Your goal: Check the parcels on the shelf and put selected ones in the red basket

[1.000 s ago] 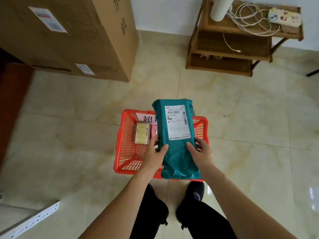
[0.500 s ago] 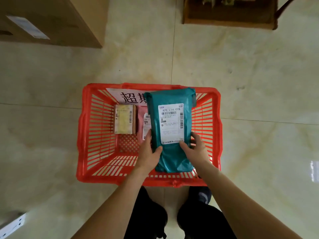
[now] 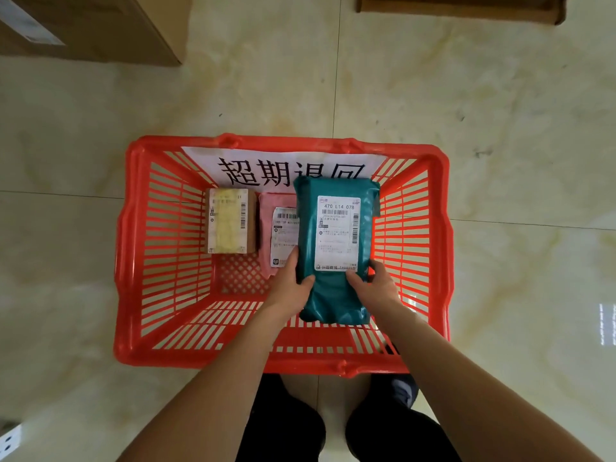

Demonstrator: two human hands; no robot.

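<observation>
both hands are gripping the teal parcel point(image 3: 333, 295) inside the red basket point(image 3: 133, 248): left hand point(image 3: 293, 288) and right hand point(image 3: 373, 288) are curling thumbs over its face, fingers wrapping its sides. soft, wrinkled plastic mailer is showing a white printed label. beside it are lying a pink mailer point(image 3: 276, 228) and a small cardboard box point(image 3: 230, 221), against slatted plastic walls.

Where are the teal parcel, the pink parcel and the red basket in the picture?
teal parcel point(image 3: 336, 295): head view, on its bare lower part below the label.
pink parcel point(image 3: 266, 208): head view, on its upper left corner.
red basket point(image 3: 290, 360): head view, on its near rim.
</observation>
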